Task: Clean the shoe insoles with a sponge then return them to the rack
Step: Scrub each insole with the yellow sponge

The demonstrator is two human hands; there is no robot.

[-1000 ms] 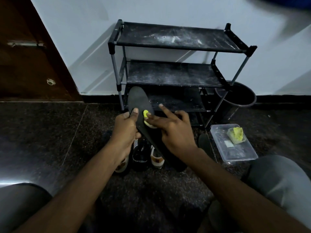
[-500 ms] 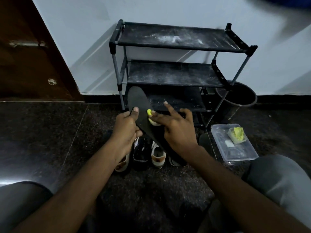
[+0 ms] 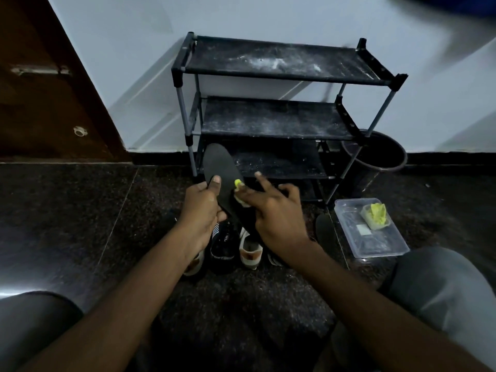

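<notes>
While the left hand pinches the black insole by its lower edge, tilted before the rack, the right hand presses a yellow sponge to its face, index finger straight, other fingers curled. Risk: held at one end only, the insole may flex or slip onto the shoes below.

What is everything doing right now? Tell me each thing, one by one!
insole, tilted up, in the left hand's grip
sponge, pinched by the right hand, pressed on the insole
rack, upright, shelves dusty
container, on the floor, yellow piece inside
bucket, upright behind the rack
shoes, lying on the floor
second insole, lying beside the container
</notes>
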